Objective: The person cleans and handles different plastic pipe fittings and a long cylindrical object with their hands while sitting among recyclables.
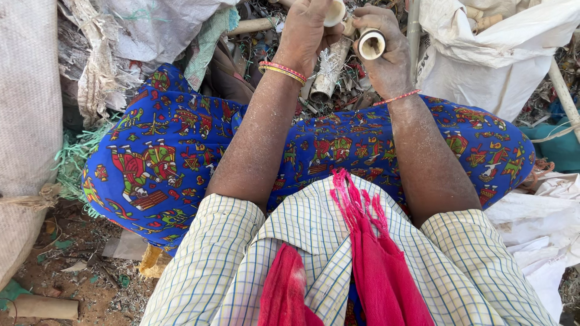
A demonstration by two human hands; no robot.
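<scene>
Gripping a short cream-coloured cardboard tube (371,43) with a dark hollow core, the right hand (386,57) has its fingers wrapped closed around the tube's body, the open end turned up toward the camera. Just beside it, the left hand (305,30) is closed on a second pale cylindrical tube piece (335,12) at the top edge of the view; only its rounded end shows past the fingers, so how much of it is held cannot be told. Both tubes sit well out in front of the person, above a heap of grey shredded scrap and metal shavings (338,90). A longer dusty grey tube (329,72) lies tilted in that heap between the two wrists.

The left wrist carries red and yellow bangles (283,70); the right wrist has a thin red band (396,98). Both forearms reach out over a blue patterned cloth with red and green figures (163,163) covering the lap, below which show a checked yellow-and-blue shirt (314,241) and a bright pink fringed scarf (368,253).

A large white woven plastic sack (501,54) stands at the upper right, bulging and full, with several tan tube ends (483,21) poking out of its mouth. A grey woven sack (24,121) fills the left edge; its contents are hidden. A brown cardboard tube (42,306) lies on the dirt floor at lower left.
</scene>
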